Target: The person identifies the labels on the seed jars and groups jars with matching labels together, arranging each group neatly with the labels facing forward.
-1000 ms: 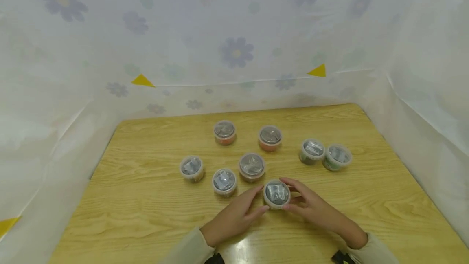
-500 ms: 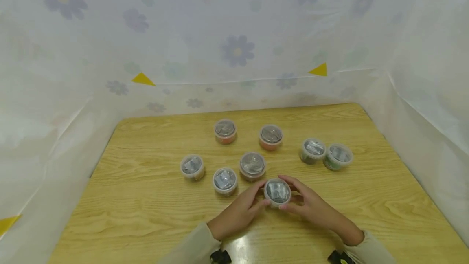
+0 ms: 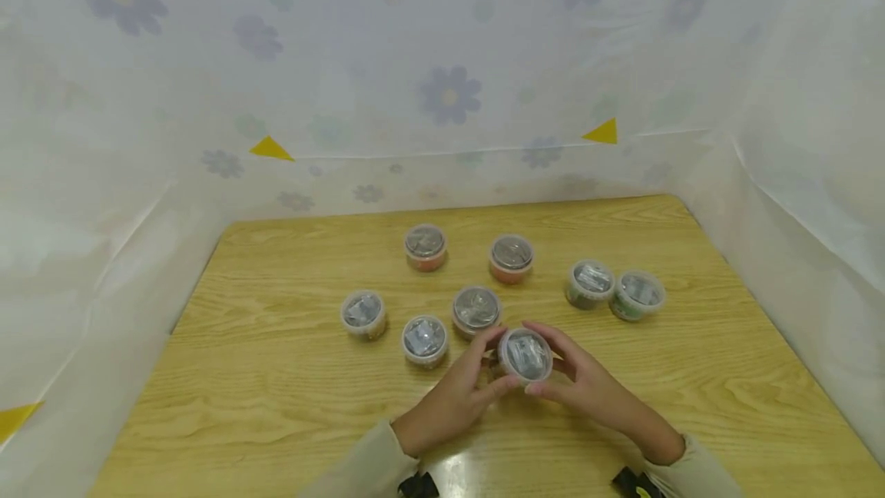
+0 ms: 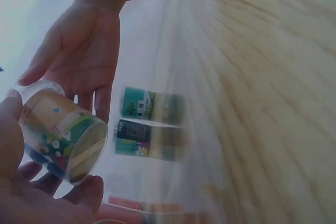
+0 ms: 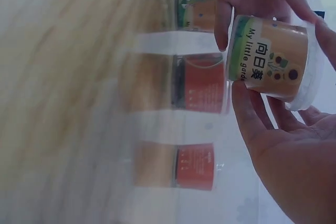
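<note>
"Two-handed grip: left hand [image 3: 456, 394] and right hand [image 3: 588, 383] both clasping one tub [image 5: 283, 85], fingers curled round its sides. Call that the landmark. Surroundings, largest first?"

"Flowered white sheet [image 3: 346, 60], well beyond the tub. Wooden table [image 3: 276, 406] below it. Seven other tubs: nearest one [image 3: 476, 309] just past it, leftward; two pale ones [image 3: 425, 339] farther left; two green-sided ones [image 3: 590, 285] beyond, to its right; two reddish ones [image 3: 425, 247] farthest off."

"Smallest?"

"On the tub, an orange-and-green label [image 5: 260, 51]; at its top, a silvery packet [image 3: 528, 354]."

"Anything changed?"

"Half a second ago its top faced up more squarely. Now it sits higher, top tipping rightward."

"Meaning?"

"My judgement: hands bear the weight, not wood. Taking hold is done; this is handling it aloft. From the left wrist, its base shows."
</note>
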### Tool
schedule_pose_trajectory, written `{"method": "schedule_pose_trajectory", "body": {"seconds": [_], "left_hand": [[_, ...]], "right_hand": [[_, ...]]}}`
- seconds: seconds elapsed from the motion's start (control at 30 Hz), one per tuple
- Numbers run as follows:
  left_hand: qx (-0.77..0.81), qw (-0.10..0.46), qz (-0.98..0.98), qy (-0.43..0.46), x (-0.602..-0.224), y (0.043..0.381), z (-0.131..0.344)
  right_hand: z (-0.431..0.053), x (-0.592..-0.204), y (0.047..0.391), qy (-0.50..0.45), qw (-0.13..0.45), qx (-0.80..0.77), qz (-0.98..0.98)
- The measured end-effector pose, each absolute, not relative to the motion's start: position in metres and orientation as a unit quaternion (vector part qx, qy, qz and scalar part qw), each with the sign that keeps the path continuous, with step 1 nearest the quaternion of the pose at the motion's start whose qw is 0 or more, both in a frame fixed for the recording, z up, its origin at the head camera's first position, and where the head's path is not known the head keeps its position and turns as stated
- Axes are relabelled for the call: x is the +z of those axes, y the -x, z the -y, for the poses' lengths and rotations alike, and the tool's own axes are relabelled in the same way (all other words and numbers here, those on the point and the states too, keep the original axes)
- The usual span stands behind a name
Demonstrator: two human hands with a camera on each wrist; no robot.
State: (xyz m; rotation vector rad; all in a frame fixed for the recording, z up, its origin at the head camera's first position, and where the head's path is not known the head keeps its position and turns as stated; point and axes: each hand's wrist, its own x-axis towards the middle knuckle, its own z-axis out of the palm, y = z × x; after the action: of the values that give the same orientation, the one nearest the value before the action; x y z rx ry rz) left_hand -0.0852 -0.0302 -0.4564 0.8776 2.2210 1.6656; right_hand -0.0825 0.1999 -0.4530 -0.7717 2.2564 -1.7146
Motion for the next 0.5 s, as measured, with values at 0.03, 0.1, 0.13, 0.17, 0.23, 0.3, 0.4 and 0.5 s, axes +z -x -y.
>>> {"method": "schedule_pose_trajectory", "body": {"seconds": [0.03, 0.1, 0.13, 0.17, 0.23, 0.3, 0.4, 0.5], "left_hand": [[0.566, 0.108, -0.758, -0.306, -0.454, 0.085, 0.030], [0.568, 0.101, -0.754, -0.314, -0.450, 0.083, 0.031], [0.573, 0.102, -0.749, -0.317, -0.448, 0.083, 0.031], [0.580, 0.102, -0.742, -0.320, -0.446, 0.082, 0.031], [0.588, 0.103, -0.735, -0.321, -0.442, 0.081, 0.032], [0.596, 0.109, -0.730, -0.317, -0.431, 0.078, 0.034], [0.603, 0.113, -0.729, -0.305, -0.422, 0.075, 0.036], [0.612, 0.114, -0.726, -0.291, -0.422, 0.075, 0.038]], "right_hand": [[-0.198, -0.451, 0.083, 0.266, 0.102, -0.581, -0.763], [-0.195, -0.447, 0.083, 0.276, 0.098, -0.582, -0.759], [-0.194, -0.445, 0.084, 0.279, 0.098, -0.585, -0.755], [-0.193, -0.443, 0.084, 0.279, 0.098, -0.589, -0.752], [-0.191, -0.437, 0.084, 0.281, 0.098, -0.594, -0.747], [-0.189, -0.434, 0.085, 0.281, 0.100, -0.600, -0.742], [-0.188, -0.429, 0.086, 0.287, 0.100, -0.604, -0.737], [-0.186, -0.427, 0.087, 0.293, 0.100, -0.615, -0.725]]}}
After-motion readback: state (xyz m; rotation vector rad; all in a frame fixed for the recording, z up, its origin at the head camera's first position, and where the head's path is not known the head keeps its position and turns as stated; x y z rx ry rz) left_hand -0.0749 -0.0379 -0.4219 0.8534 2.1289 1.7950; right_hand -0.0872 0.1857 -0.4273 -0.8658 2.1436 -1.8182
